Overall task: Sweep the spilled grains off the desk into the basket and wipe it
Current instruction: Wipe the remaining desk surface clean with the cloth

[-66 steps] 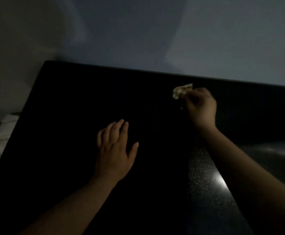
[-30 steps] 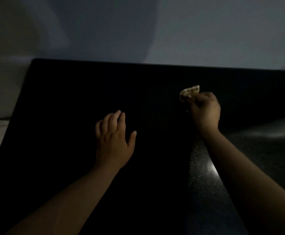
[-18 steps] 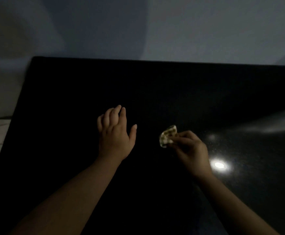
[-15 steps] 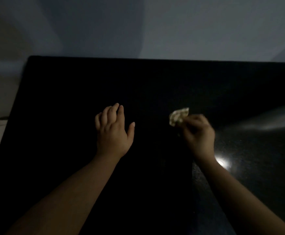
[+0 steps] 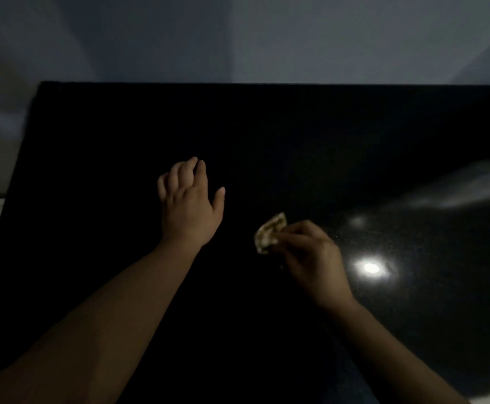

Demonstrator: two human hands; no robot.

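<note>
Black glossy desk (image 5: 92, 170) fills most of the view (frame v. dim, surface detail lost). Grey wall (image 5: 267, 36) runs behind its far edge. Your L hand (image 5: 190, 208) lies flat on the desk left of centre, fingers straight and together, thumb splayed to the right, holding nothing. Your R hand (image 5: 313, 260) sits nearer you and to the right, fingers curled, pinching a small crumpled pale cloth (image 5: 268, 233) at the fingertips. Cloth pokes out twd the L hand, near it but apart; contact w/ the desk can't be told. Bright glare (image 5: 371, 268) just right of the R hand.
</note>
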